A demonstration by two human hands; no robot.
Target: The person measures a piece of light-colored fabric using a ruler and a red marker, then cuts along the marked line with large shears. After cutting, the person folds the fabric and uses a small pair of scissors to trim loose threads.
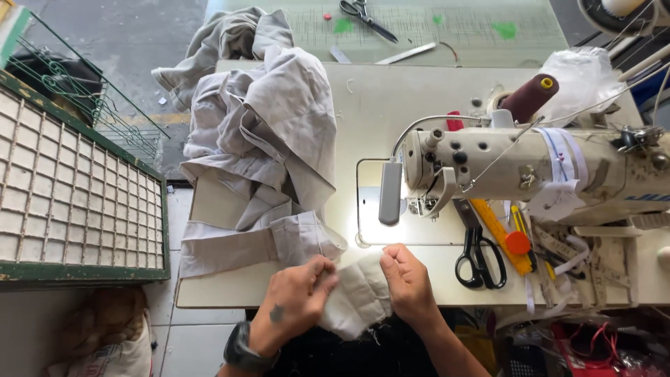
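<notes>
Left hand and right hand both at the near edge of the sewing table, each with fingers curled and pinching one side of a small pale fabric piece. Fabric piece bunched between the two hands, half on the table edge, half hanging off toward the body. Dark watch on the left wrist. Just left of the hands, a folded grey strip joined to a big grey fabric pile heaped over the left part of the table and trailing off its far corner. Behind the hands, a cream sewing machine with a lit lamp over the needle plate and a maroon thread spool standing on top. Right of the hands, black scissors lying flat beside a yellow tape measure. Farther back, a second pair of scissors on a green cutting mat. Green-framed wire rack standing off the table's left side.
</notes>
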